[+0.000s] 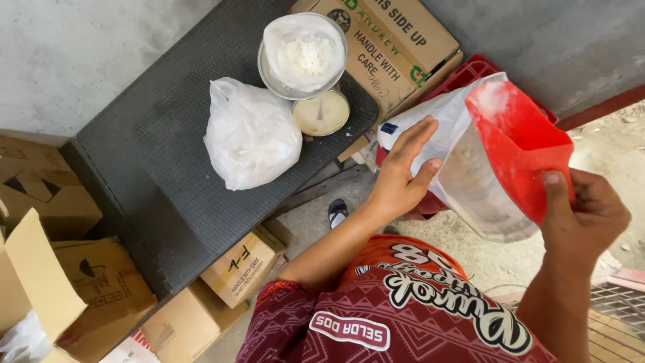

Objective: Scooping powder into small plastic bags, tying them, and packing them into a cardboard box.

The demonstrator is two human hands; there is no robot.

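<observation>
Beside black mat's (168, 168) edge — hands, left (403, 178), right (591, 212), gripping red scoop (517, 144).

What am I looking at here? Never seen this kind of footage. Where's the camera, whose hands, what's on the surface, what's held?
There is no machine. One camera is worn on a person's head and looks down, so the two bare arms coming in from the bottom are that person's own.

The right hand grips a red scoop dusted with white powder. The left hand lies open against a clear plastic bag that the scoop sits in or against; which one I cannot tell.

The surface is a dark textured platform. On it sits a tied white plastic bag, and next to that a small dial scale whose metal pan carries another bag of white lumps.

Cardboard boxes stand around the platform, with a red crate behind the scoop.
</observation>
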